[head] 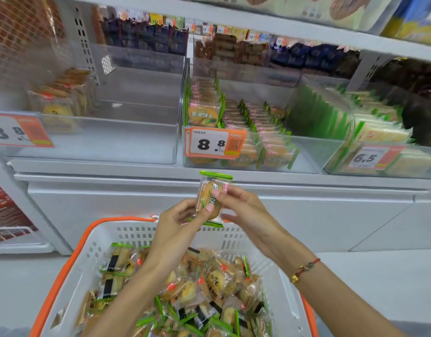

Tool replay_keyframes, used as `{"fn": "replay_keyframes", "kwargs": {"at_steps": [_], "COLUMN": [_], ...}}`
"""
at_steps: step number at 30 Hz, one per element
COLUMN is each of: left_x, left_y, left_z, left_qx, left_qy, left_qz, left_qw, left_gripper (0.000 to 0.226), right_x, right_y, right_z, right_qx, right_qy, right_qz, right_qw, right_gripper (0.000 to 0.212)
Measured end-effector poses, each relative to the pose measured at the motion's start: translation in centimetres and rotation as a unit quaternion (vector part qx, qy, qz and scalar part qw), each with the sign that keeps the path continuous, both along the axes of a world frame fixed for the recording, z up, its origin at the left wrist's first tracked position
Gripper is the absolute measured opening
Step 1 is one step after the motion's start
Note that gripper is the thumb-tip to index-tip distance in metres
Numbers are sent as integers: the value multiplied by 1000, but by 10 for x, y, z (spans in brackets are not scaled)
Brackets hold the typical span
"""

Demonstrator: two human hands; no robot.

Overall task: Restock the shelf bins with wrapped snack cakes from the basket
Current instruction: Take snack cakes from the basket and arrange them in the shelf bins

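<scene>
Left hand (178, 221) and right hand (241, 210) both pinch one cake (210, 199) upright above the basket (92, 249), below the bin (304, 152). Advice: match the row's facing, slot it behind the 8.8 tag (215, 143).

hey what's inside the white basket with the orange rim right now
The basket holds a loose heap of wrapped snack cakes, some green-edged, some with orange tags. The forearms cover part of the heap, and lower layers and the basket's bottom are hidden.
</scene>
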State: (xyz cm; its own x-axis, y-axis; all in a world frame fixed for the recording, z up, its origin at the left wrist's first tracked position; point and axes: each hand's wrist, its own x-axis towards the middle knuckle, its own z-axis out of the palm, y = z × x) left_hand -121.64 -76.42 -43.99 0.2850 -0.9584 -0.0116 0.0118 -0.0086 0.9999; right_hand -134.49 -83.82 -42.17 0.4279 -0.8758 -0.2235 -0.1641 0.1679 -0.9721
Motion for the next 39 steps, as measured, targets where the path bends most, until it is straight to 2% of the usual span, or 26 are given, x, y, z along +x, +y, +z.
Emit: {"fn": "replay_keyframes", "kwargs": {"at_steps": [2, 4, 6, 8, 10, 14, 16, 18, 20, 22, 24, 26, 29, 31, 36, 39], "left_x": [-4, -2, 7, 23, 40, 61, 66, 66, 64, 64, 64, 65, 64, 64, 63, 65], "left_y": [-10, -22, -37, -57, -81, -124, -136, -142, -144, -143, -142, -142, -142, -143, -147, -148], "left_z": [8, 19, 32, 49, 68, 95, 100, 102, 101, 101, 101, 101, 99, 99, 96, 94], "left_qx": [-42, -92, -147, -202, -240, -185, -141, -95, -68, -65, -62, -59, -69, -76, -81, -86], "left_qy": [-21, -63, -107, -153, -210, -270, -266, -267, -312, -334, -328, -318, -308, -303, -298, -295], "left_qz": [39, 104, 166, 211, 242, 202, 178, 165, 160, 153, 155, 161, 164, 167, 180, 184], "left_qw": [998, 988, 969, 944, 916, 923, 937, 945, 934, 928, 930, 932, 935, 935, 934, 934], "left_gripper": [15, 16, 15, 15, 21, 40, 42, 40, 40, 41, 41, 40, 39, 38, 38, 38], "right_x": [7, 7, 0, -12, -24, -46, -54, -61, -66, -67, -64, -58, -57, -59, -62, -64], "right_y": [4, -2, -14, -39, -70, -132, -163, -193, -220, -243, -262, -275, -291, -299, -310, -314], "right_z": [8, 21, 42, 64, 86, 121, 134, 144, 147, 143, 134, 123, 106, 98, 83, 78], "right_qx": [-54, -185, -284, -327, -350, -391, -396, -391, -379, -386, -378, -357, -365, -388, -462, -474], "right_qy": [-5, 3, -13, -2, 52, 172, 276, 403, 528, 606, 652, 671, 651, 627, 616, 600], "right_qz": [-29, -96, -156, -188, -200, -169, -143, -119, -79, -51, -24, 8, 3, 1, 7, -23], "right_qw": [998, 978, 946, 926, 914, 888, 864, 819, 756, 694, 657, 650, 665, 676, 638, 644], "right_gripper": [18, 7, 13, 4, 20, 21, 23, 30, 38, 45, 42, 35, 22, 21, 17, 18]}}
